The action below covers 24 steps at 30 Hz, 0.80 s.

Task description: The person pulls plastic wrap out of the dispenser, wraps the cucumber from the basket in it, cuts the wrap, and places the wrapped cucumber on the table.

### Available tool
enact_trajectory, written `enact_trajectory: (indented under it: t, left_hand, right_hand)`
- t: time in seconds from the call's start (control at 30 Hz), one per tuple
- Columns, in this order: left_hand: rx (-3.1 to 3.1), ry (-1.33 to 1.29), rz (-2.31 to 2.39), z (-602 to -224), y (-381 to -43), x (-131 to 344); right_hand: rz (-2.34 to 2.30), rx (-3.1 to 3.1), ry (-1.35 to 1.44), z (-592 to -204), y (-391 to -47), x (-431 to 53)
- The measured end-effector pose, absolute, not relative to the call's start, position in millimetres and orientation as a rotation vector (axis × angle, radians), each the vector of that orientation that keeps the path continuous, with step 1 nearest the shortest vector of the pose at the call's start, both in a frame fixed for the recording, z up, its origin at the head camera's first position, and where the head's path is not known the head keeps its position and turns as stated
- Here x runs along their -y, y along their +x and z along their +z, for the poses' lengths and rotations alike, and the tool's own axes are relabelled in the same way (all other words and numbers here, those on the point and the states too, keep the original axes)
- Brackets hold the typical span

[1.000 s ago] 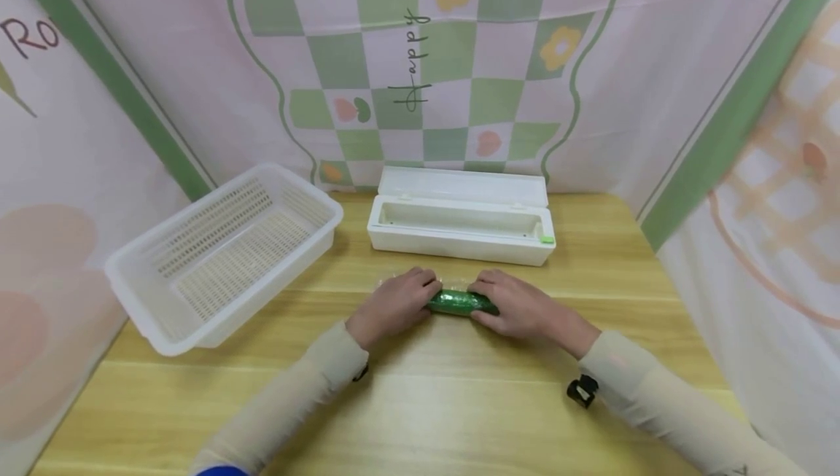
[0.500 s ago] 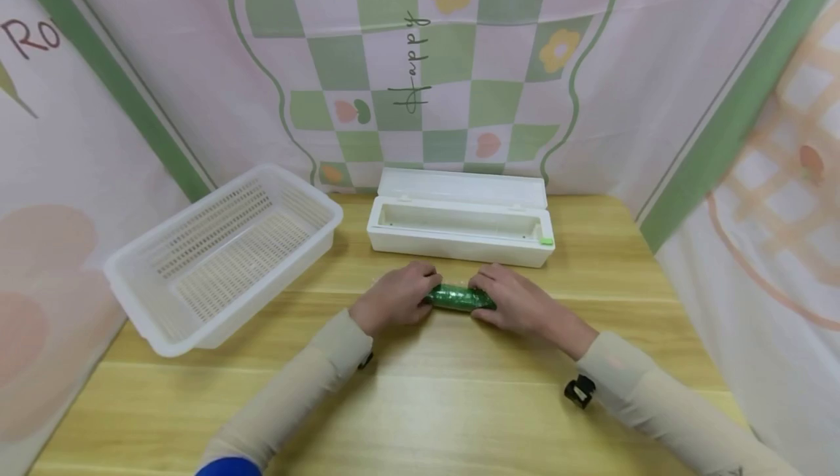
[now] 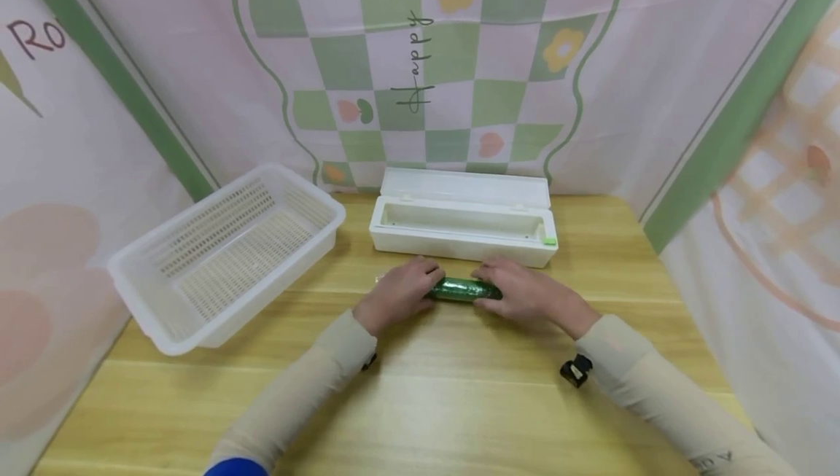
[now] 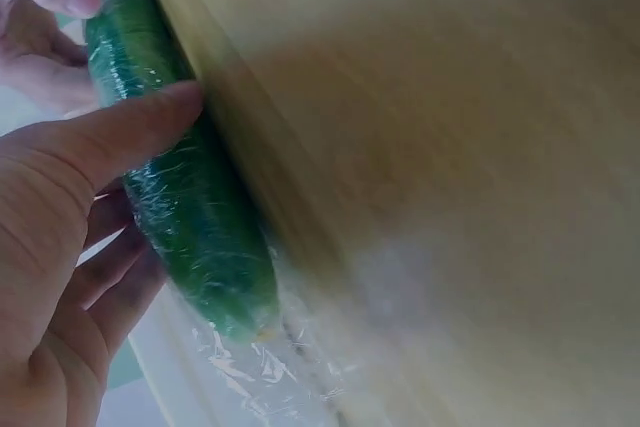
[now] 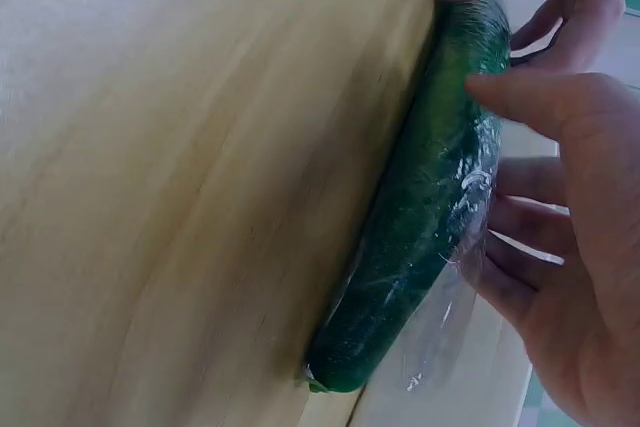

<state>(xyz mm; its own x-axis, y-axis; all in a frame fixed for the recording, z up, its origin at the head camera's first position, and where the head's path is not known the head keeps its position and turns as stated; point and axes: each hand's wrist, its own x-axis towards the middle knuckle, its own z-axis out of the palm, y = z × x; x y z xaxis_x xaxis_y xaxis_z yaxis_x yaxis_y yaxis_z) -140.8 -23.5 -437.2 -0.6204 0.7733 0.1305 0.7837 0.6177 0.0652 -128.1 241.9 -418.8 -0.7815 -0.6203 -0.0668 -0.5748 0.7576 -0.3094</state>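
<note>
A green cucumber (image 3: 463,289) wrapped in clear plastic film lies crosswise on the wooden table, just in front of the white box. My left hand (image 3: 403,291) grips its left part, thumb on the near side and fingers on the far side. Toward the other end, my right hand (image 3: 521,290) holds it in the same way. In the left wrist view loose film (image 4: 270,372) sticks out flat past the cucumber's end. More slack film (image 5: 435,332) shows along its far side in the right wrist view.
Behind the hands stands a long white box (image 3: 462,244) with its lid (image 3: 466,188) raised and a small green piece (image 3: 549,240) at its right corner. A white slotted basket (image 3: 226,257) sits at the left. A printed curtain (image 3: 440,60) hangs behind the table.
Both hands have rolled the cucumber slightly away, toward the white box. The film sticking out beyond the left hand shows less than a second ago. The basket and box stay put.
</note>
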Motion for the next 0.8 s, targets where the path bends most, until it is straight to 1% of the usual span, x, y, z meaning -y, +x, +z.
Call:
enact_trajectory:
  t: [0.3, 0.8]
  left_hand:
    - [2.781, -1.291, -0.122, -439.3, -147.2, 18.8]
    - [2.717, -1.31, -0.202, -444.1, -146.1, 21.1]
  right_hand:
    - [-0.432, -2.946, -1.103, -431.5, -125.2, -240.7]
    - [-0.403, -2.783, -0.956, -429.0, -135.4, -246.1]
